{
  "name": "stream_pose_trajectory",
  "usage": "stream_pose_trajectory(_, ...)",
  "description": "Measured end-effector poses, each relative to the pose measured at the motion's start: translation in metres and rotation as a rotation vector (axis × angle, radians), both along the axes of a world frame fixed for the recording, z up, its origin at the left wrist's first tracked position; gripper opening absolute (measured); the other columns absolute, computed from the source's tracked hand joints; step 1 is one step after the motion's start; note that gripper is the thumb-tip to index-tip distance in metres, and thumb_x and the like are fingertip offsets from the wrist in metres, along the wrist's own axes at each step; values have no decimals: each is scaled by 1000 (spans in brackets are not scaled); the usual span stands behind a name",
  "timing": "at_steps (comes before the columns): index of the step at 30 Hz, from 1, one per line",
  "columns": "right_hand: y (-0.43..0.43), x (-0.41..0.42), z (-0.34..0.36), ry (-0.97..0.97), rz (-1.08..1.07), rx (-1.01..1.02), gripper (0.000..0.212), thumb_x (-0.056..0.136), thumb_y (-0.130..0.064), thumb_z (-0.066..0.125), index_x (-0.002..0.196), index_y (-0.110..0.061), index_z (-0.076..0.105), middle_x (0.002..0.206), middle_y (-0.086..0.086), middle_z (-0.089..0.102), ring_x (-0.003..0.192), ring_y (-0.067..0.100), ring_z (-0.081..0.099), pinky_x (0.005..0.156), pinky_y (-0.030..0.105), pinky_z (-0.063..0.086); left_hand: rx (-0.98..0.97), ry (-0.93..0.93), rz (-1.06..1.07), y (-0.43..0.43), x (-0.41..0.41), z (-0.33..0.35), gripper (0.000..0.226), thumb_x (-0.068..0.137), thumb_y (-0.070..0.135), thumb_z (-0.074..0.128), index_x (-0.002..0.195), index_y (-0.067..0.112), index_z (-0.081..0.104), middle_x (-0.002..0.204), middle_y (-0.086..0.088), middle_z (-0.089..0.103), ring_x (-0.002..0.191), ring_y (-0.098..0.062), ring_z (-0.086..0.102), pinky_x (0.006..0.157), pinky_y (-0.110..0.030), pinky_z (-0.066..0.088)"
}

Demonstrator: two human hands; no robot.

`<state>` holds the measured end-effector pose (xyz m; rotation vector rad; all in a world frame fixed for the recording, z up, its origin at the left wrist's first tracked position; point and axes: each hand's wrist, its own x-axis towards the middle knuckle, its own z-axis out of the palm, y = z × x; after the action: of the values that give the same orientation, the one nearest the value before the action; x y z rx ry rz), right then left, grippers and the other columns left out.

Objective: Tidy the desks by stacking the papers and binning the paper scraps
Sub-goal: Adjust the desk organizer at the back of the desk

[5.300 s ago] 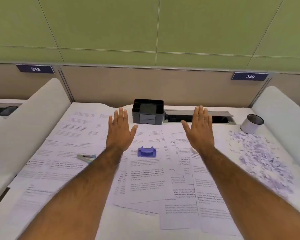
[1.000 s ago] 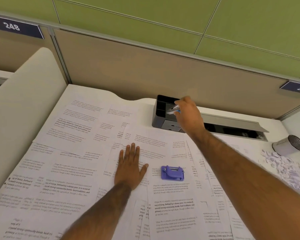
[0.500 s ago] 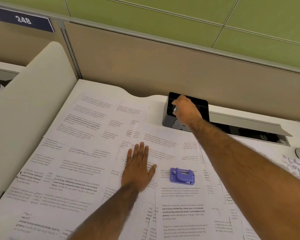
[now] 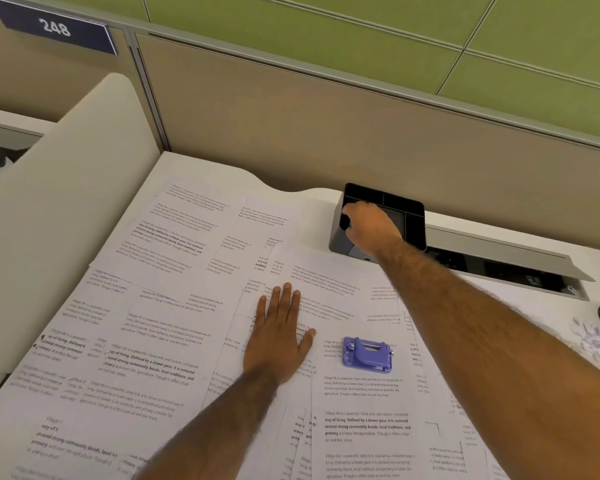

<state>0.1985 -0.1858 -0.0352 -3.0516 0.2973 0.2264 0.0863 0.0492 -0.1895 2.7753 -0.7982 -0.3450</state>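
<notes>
Landmark: purple hole punch (image 4: 368, 353), sitting on the papers (image 4: 160, 341) that cover the desk (image 4: 201, 168).

Left hand (image 4: 279, 336) released, flat on the sheets just left of the punch, so nearer.

Right hand (image 4: 369, 226) is beyond the punch, fingers dipped into the black organiser (image 4: 407, 209); cannot tell its grip.

Paper scraps (image 4: 593, 344) lie well right of the punch.

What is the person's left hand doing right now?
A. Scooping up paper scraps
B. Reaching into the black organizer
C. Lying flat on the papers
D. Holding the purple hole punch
C: the left hand lies palm-down, fingers spread, on the papers, beside the purple hole punch.
</notes>
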Motion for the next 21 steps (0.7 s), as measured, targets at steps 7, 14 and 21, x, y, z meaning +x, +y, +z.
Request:
stream_pose_trajectory(7,2,-9,-8,-40,15,-75,35,97,-9,47,129,-12,60,118,11,66,111,31,56,95,45,46,-5,-4,12,0,0,-2,84,95,73,2,158,23,-23,166,-1,-31,154,-23,-25,127,-49,-3)
stream_pose_trajectory(14,5,-21,-11,-66,-14,57,37,94,-13,51,131,-13,58,133,9,60,128,31,50,104,47,42,0,-3,13,-1,0,-4,85,95,74,5,157,23,-25,165,0,-32,153,-22,-26,127,-49,-4)
stream_pose_trajectory(21,23,-98,-23,-216,-150,45,36,100,-19,53,136,-17,57,138,3,59,129,23,51,114,41,33,22,12,16,-1,3,0,91,83,75,-19,157,22,-25,165,-1,-32,153,-24,-26,127,-50,-5)
